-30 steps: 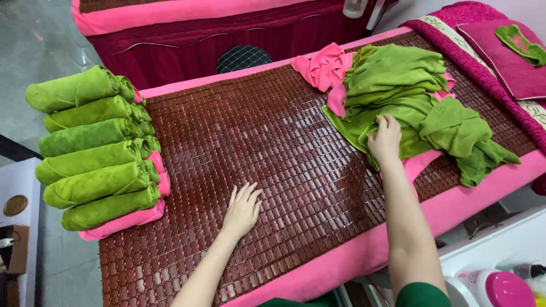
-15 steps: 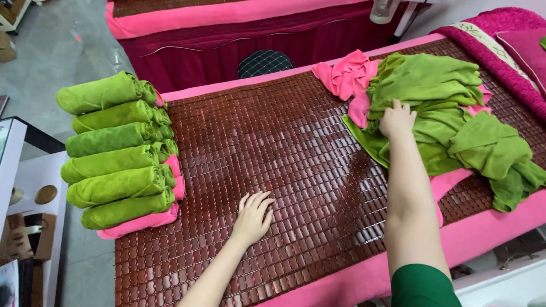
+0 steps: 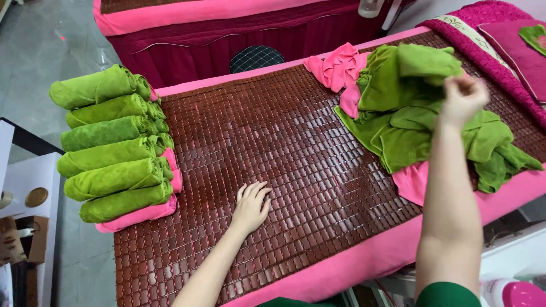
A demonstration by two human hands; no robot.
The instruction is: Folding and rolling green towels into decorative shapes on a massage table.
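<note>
The right hand (image 3: 463, 99) pinches a green towel (image 3: 424, 62) lifted off the loose green pile (image 3: 432, 128) at the mat's far right; the left hand (image 3: 250, 207) lies flat, fingers spread, on the brown tiled mat (image 3: 273, 136), rolled green towels (image 3: 111, 145) stacked at its left

Your bed (image 3: 364, 267) is padded in pink, with a brown tiled mat (image 3: 273, 142) spread over its top. At the mat's left end six rolled green towels (image 3: 111, 145) lie in a row, resting on a folded pink cloth (image 3: 145, 213). At the right end sits a loose heap of green towels (image 3: 409, 108), partly over crumpled pink cloths (image 3: 338, 65). Your left hand (image 3: 250, 207) lies flat on the mat's bare middle.
</note>
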